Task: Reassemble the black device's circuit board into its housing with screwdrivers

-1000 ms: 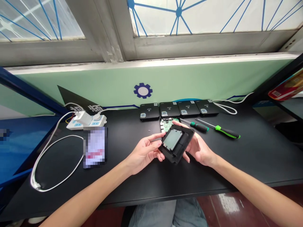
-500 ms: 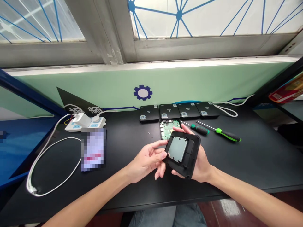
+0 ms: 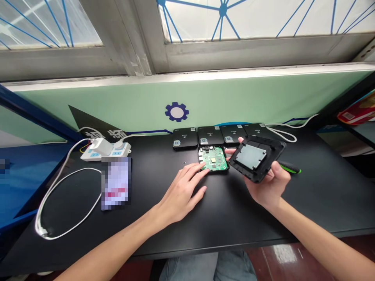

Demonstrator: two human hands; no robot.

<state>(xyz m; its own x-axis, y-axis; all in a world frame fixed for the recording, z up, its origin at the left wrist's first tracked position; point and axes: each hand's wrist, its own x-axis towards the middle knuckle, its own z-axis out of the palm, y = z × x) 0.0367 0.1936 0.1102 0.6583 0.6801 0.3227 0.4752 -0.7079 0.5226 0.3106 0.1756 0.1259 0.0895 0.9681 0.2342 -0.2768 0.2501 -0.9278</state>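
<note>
My right hand [image 3: 268, 186] grips a black square cover [image 3: 258, 157] with a grey metal plate on its inside, held tilted above the black table [image 3: 175, 218]. My left hand [image 3: 183, 191] is open, fingers stretched flat, its fingertips touching the near left edge of an opened black box holding a green circuit board [image 3: 213, 159]. The cover hangs just right of that board. Behind the board a row of several closed black boxes [image 3: 209, 135] lies along the wall.
A green-handled screwdriver [image 3: 291, 169] lies partly hidden behind the cover. A white power strip [image 3: 106, 150] with a looping white cable [image 3: 63, 203] sits at the left, next to a blurred phone [image 3: 116, 182]. A tiny screw [image 3: 184, 162] lies left of the board.
My right hand carried the cover up and to the right, away from my left hand. My left hand let go of it and reached forward to the circuit board's box.
</note>
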